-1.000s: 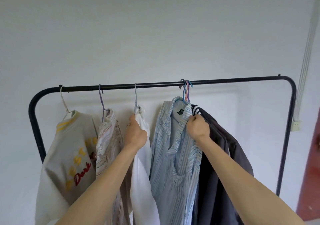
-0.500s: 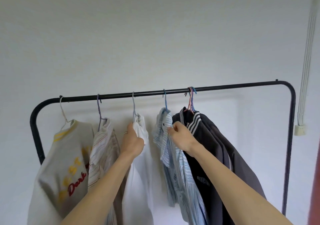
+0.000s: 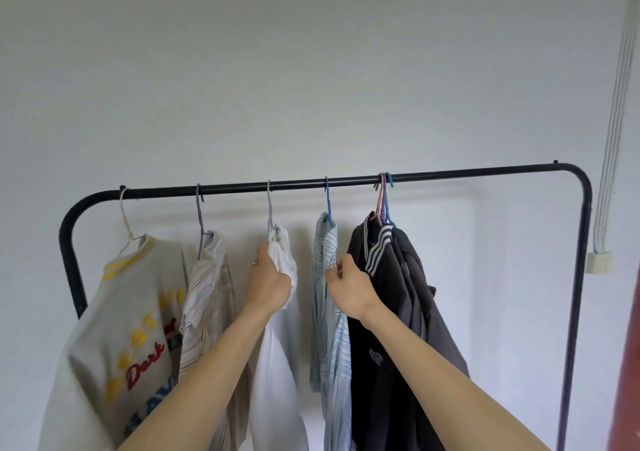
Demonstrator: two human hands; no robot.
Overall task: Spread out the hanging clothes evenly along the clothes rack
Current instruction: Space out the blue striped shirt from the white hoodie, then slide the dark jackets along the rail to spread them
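Observation:
A black clothes rack (image 3: 450,175) spans the view. From the left hang a cream sweatshirt with yellow and red lettering (image 3: 114,329), a pale striped shirt (image 3: 204,298), a white garment (image 3: 277,364), a blue striped shirt (image 3: 327,339), then dark jackets (image 3: 398,312) bunched on several hangers (image 3: 382,197). My left hand (image 3: 266,282) grips the white garment near its shoulder. My right hand (image 3: 349,289) pinches the blue striped shirt's edge, right beside the black jacket with white collar stripes.
The rail's right third, from the dark jackets to the rack's bend (image 3: 581,187), carries no hangers. A white wall is behind. A cable duct and junction box (image 3: 598,262) run down the wall at right. A reddish-brown edge (image 3: 628,364) shows at far right.
The blue striped shirt's hanger slid left along the rail, away from the bunched dark jackets, and now hangs apart from them. My right hand moved left with it. The left hand stayed on the white garment.

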